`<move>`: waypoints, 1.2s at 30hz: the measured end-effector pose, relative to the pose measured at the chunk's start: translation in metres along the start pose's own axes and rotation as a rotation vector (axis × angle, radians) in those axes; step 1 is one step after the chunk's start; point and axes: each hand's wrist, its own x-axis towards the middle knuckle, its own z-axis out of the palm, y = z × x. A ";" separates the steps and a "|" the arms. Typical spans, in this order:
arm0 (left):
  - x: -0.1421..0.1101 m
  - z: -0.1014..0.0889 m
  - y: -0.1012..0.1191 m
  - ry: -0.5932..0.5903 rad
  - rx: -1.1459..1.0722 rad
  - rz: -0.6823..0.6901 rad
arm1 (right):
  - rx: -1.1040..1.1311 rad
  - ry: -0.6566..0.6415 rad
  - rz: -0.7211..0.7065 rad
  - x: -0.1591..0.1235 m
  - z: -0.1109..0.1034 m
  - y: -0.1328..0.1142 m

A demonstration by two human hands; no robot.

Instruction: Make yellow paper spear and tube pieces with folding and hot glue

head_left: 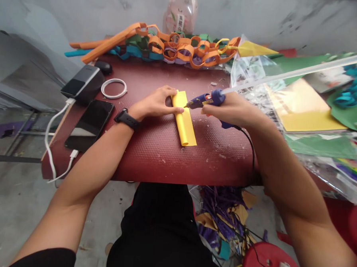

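A partly rolled sheet of yellow paper (183, 125) lies on the dark red table (153, 156), its right side still flat. My left hand (157, 102) grips the upper part of the roll between thumb and fingers. A blue hot glue gun (202, 100) is held in my right hand (233, 108), with a long clear glue stick (289, 75) jutting from its back to the upper right. The nozzle points left and sits at the paper, close to my left thumb; whether it touches cannot be made out. A black cord runs down from the gun.
Orange paper chains (185, 50) line the wall side. At left are a black phone (90, 125), a dark charger box (84, 82) with white cables and a white ring (114, 88). Yellow and green sheets (313, 124) cover the right. Below stands a red stool (272, 262).
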 end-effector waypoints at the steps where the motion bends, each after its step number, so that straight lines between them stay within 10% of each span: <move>1: 0.000 -0.001 0.000 -0.034 -0.016 -0.009 | -0.007 0.002 0.001 -0.002 -0.002 -0.003; 13: 0.001 -0.005 0.003 -0.099 -0.056 -0.007 | -0.087 0.142 -0.008 0.011 0.003 -0.014; 36: 0.002 -0.006 -0.001 -0.107 -0.028 0.036 | -0.173 -0.107 0.088 -0.021 0.002 -0.036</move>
